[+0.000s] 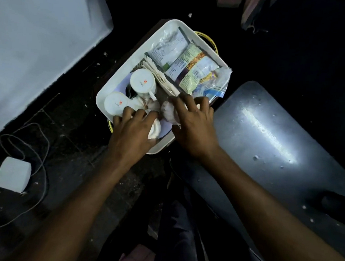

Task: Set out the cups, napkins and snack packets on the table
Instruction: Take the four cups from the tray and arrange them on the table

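Note:
A white rectangular tray [175, 25] holds white cups, folded napkins and snack packets. Two cups stand upside down at its left: one [143, 81] with a handle, one [116, 103] nearer the corner. Folded napkins [162, 78] lie along the middle. Several snack packets [189, 64] fill the far right half. My left hand [134, 128] closes on a white cup [155, 129] at the tray's near edge. My right hand [192, 119] grips another white cup [167, 112] lying on its side beside it.
A dark shiny table top [268, 136] lies right of the tray. A pale surface [31, 41] fills the upper left. On the dark floor sit a white block [13, 174] and a loose cable [42, 162]. A yellow wire frame [208, 38] shows under the tray.

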